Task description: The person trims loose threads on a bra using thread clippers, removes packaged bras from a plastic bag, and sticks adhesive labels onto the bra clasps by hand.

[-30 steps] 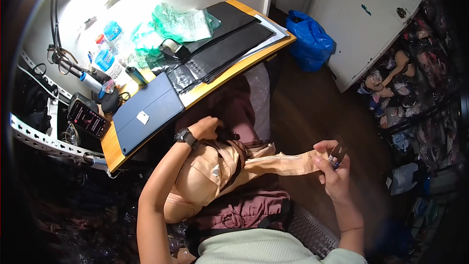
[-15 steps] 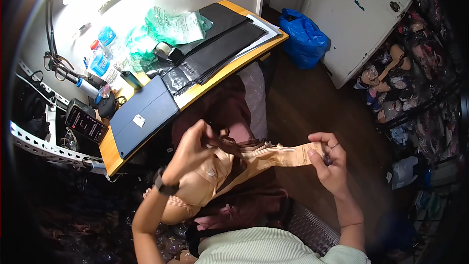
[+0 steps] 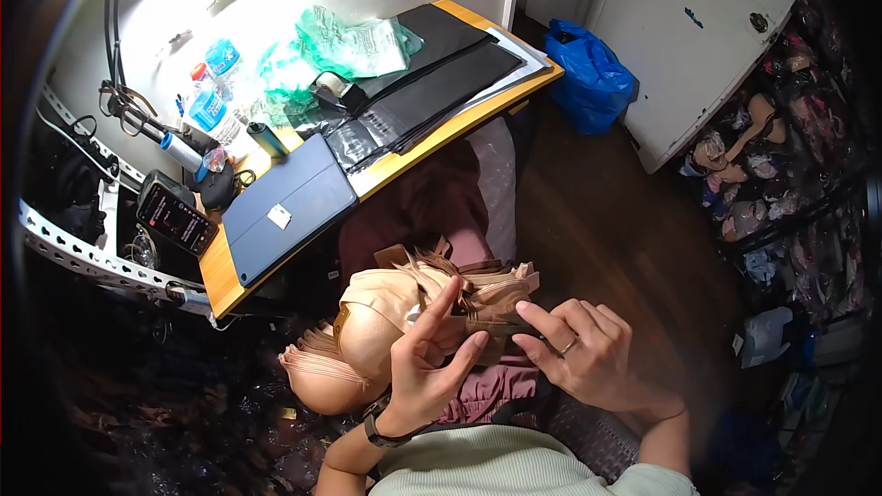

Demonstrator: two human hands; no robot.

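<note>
Both hands are now working close together over the front of the tan bras [image 3: 367,344], whereas half a second ago the right hand was holding a band stretched out to the side and the left hand was hovering over the cups. That band is no longer extending toward the right; the straps and bands are now lying bunched at the right end of the stack.

The left hand [image 3: 423,377] is opening, its thumb and index finger spreading apart beside the bunched straps. The right hand [image 3: 588,354], wearing a ring [image 3: 569,346], is bending its fingers and bringing thumb and index finger near a thin, blurred strip [image 3: 496,323] between the hands; whether it is gripping the strip, one cannot tell.

The bras are resting across the lap, over maroon fabric [image 3: 501,386], with more nested cups [image 3: 322,381] showing at the lower left. Beyond them, the wooden table [image 3: 223,277] is holding a blue tablet case [image 3: 289,211], and a phone [image 3: 175,220] is leaning just beside its left corner.
</note>
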